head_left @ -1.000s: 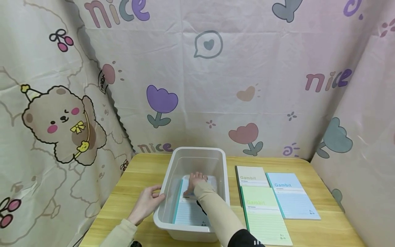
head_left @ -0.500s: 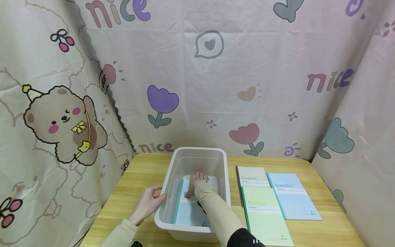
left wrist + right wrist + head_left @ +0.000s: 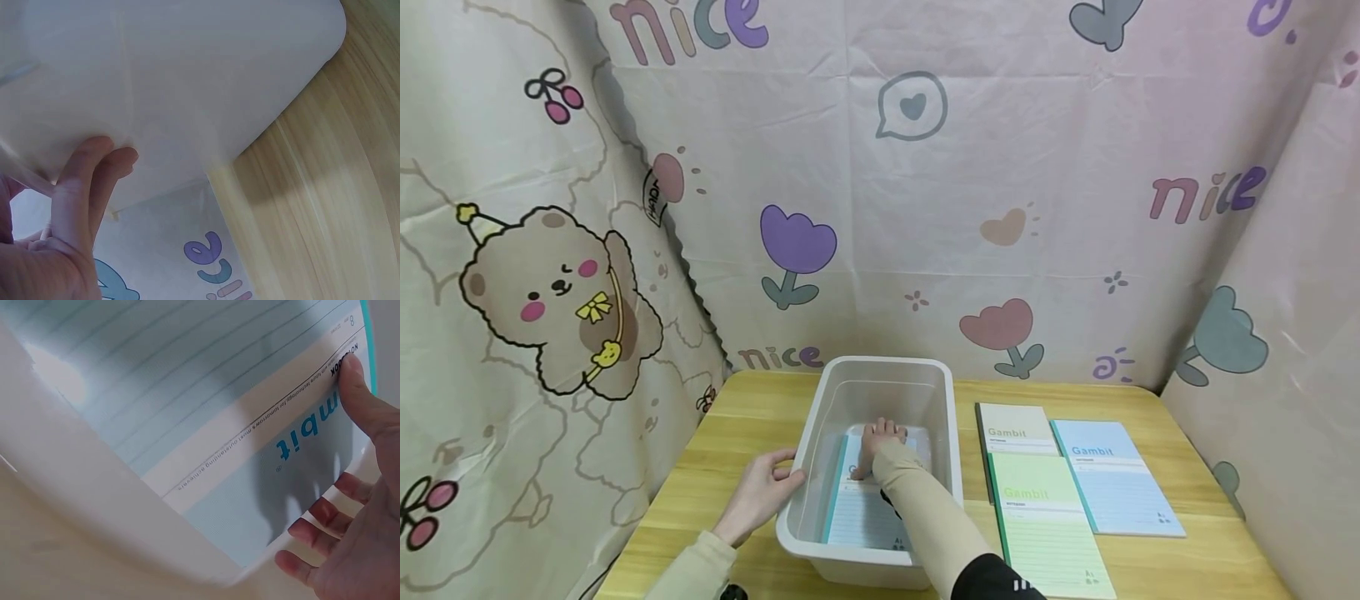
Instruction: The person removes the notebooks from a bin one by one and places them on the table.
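Observation:
A white plastic bin [image 3: 951, 417] stands on the table, its rim held at the left side by my left hand [image 3: 760, 497]. In the left wrist view, two fingers [image 3: 75, 200] press flat against the bin's outer wall, with the thumb mostly hidden. Inside the bin lies a light-blue notebook [image 3: 865, 517] with a lined lower cover. My right hand [image 3: 880, 442] reaches in and grips the notebook at its top end. In the right wrist view, the thumb [image 3: 353, 381] rests on the cover beside the printed title, while the other fingertips meet the top edge.
Right of the bin, a green notebook [image 3: 1045, 517] overlaps a cream notebook [image 3: 1011, 423], and a blue notebook [image 3: 1116, 479] lies beside them. The wooden table [image 3: 760, 400] ends at a patterned cloth backdrop [image 3: 887, 208] behind and on both sides.

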{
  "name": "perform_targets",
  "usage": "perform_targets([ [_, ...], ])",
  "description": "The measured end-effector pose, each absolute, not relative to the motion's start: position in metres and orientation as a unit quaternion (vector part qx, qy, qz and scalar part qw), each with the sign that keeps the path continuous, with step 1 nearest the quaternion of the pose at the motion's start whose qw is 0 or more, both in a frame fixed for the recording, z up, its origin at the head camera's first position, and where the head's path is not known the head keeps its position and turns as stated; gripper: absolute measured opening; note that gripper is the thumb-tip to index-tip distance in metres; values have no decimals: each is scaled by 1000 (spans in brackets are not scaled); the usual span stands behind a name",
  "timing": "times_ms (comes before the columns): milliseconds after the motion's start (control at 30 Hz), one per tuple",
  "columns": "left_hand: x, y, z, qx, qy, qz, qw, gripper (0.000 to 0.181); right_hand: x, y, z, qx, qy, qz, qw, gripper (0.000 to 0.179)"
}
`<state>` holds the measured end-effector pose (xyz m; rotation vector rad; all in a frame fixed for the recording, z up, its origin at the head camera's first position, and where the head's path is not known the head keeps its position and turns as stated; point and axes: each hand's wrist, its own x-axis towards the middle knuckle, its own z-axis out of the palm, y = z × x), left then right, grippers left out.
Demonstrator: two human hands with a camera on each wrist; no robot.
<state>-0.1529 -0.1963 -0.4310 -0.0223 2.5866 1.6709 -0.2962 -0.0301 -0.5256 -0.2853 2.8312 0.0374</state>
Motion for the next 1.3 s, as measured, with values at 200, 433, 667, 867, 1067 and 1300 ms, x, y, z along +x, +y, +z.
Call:
perform_targets([
  [200,-153,-196,-432,-6,837,545,40,47,-289,-30,-516,-97,983,46,149,93],
  [433,-153,-196,-432,-8,838,545,38,48,-292,-29,-523,-93,986,54,129,98],
  [667,-153,-197,-431,-2,837,546,40,48,-295,-29,-529,-83,989,41,117,100],
  [867,-153,-197,-431,-2,836,547,39,48,-294,-30,-528,-78,990,40,111,98],
  [1067,-152,-197,-431,-5,838,545,33,49,-296,-30,-531,-85,990,40,105,96],
  [1300,-152,-196,-431,-5,837,547,34,49,-297,-28,-531,-91,991,27,97,94],
])
